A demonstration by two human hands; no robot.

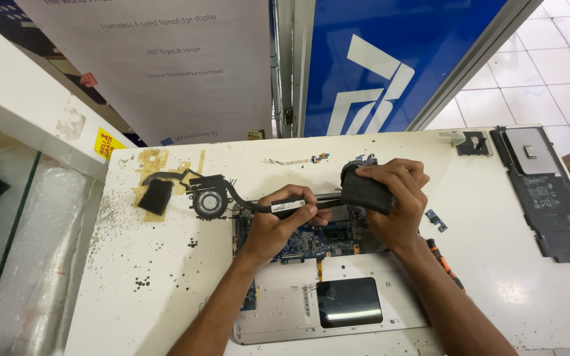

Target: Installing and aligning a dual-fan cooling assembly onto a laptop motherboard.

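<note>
An opened silver laptop base (285,310) lies on the white table (496,283), its blue circuit board (318,240) exposed. Above the board I hold a black cooling assembly with a heat pipe (245,201), lifted clear. My left hand (278,227) pinches the flat middle plate of the pipe. My right hand (394,198) wraps around the black fan housing (364,191) at the pipe's right end. A round fan (209,201) hangs at the left end, beside a black pad (155,196) on yellow tape.
A black laptop battery pack (545,191) lies at the table's right side. A small flex cable (298,160) and a tiny blue board (435,219) lie loose. An orange-handled screwdriver (444,264) rests by my right forearm. A glass cabinet (14,250) stands left, posters behind.
</note>
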